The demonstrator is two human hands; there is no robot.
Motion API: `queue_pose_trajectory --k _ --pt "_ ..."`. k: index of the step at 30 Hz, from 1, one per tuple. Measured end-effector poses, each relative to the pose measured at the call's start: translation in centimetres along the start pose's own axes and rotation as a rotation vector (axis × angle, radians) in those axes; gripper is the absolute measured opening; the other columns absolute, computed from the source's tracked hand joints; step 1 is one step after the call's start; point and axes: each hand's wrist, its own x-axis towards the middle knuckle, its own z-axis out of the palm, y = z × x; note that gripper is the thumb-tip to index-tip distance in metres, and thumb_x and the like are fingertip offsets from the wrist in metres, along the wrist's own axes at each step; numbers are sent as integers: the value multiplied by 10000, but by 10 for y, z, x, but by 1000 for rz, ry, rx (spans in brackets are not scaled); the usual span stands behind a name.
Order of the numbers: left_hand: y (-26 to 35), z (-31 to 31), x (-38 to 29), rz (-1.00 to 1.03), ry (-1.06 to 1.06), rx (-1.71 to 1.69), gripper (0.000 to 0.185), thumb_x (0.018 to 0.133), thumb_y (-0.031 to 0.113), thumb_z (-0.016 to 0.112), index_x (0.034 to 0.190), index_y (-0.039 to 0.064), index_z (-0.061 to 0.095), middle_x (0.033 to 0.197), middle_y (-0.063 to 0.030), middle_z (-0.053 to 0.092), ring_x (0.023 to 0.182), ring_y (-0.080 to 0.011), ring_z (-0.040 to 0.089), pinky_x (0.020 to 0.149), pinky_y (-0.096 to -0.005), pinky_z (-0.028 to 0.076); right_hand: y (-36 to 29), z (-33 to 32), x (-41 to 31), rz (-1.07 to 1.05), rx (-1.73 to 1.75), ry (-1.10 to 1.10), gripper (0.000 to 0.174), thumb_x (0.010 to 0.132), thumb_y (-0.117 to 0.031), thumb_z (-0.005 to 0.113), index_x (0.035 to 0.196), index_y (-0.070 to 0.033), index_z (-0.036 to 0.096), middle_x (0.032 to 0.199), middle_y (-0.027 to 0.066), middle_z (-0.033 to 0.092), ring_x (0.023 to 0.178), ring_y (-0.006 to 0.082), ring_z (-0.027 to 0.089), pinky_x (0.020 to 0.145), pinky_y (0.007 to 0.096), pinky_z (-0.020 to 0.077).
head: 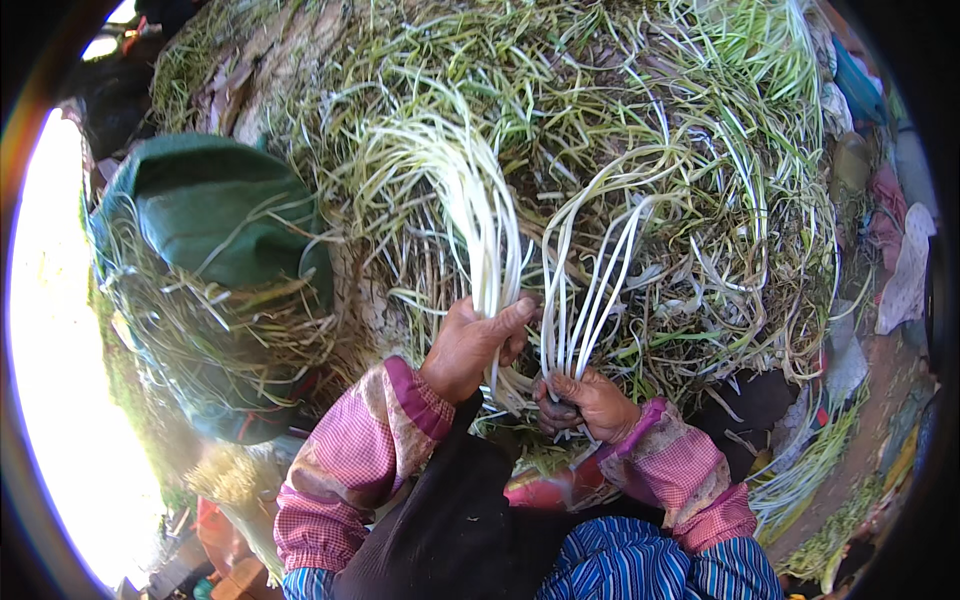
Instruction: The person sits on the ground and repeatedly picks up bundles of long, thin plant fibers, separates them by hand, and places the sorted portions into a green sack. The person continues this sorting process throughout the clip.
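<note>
My left hand (480, 341) is closed around a thick bundle of long pale stalks (480, 217), which look like blanched garlic chives. Their yellow-green tips arch up and to the left. Close by on the right, my right hand (589, 405) grips a thinner bunch of the same stalks (577, 300). Those white stems fan apart, and their upper ends bend over to the right. The fingertips of my right hand are dark with dirt. Under and beyond both hands spreads a wide heap of loose leaves and stalks (675, 247), green, yellow and dried.
On the left, a green bag (225, 217) carries strands of dry leaves. A straw-like brush (232, 472) is at lower left. More long stalks (795, 480) lie at lower right, and a fresher green pile (765, 52) at upper right. Crumpled cloths (904, 262) line the right edge.
</note>
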Motion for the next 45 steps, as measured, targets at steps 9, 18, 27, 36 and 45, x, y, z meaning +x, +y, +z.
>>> queue_pose_trajectory --k 9,18,27,36,45 --pt "-6 -6 -9 -7 -122 19 209 762 168 638 894 22 567 591 18 510 482 -49 437 431 -183 335 18 6 -2 48 -212 212 352 886 -331 425 987 -14 540 610 38 538 455 79 405 439 205 312" --pt "-45 11 -15 -111 -138 -87 119 738 117 649 808 42 587 615 13 544 515 -60 483 464 -185 384 9 12 -10 -310 -216 577 335 877 -306 458 993 -9 563 717 -11 566 527 27 415 457 154 316" --pt "-64 18 -17 -15 -118 10 240 767 83 615 996 20 581 732 10 575 617 -60 517 520 -185 401 23 14 -10 -346 -376 555 385 810 -206 586 1104 16 475 888 35 575 781 89 527 695 211 421" --pt "-48 8 -21 70 -91 -235 301 802 247 592 989 11 574 713 -11 561 542 -52 450 486 -190 378 -1 32 -32 -566 -714 546 213 789 -107 590 967 4 560 761 9 554 637 44 477 557 177 392" --pt "-55 10 -14 -129 -439 -321 455 780 128 593 1162 -48 418 1151 -176 493 1011 -222 513 864 -326 415 12 5 -3 -19 -674 204 244 856 -183 489 994 7 554 868 32 574 797 98 503 732 257 423"
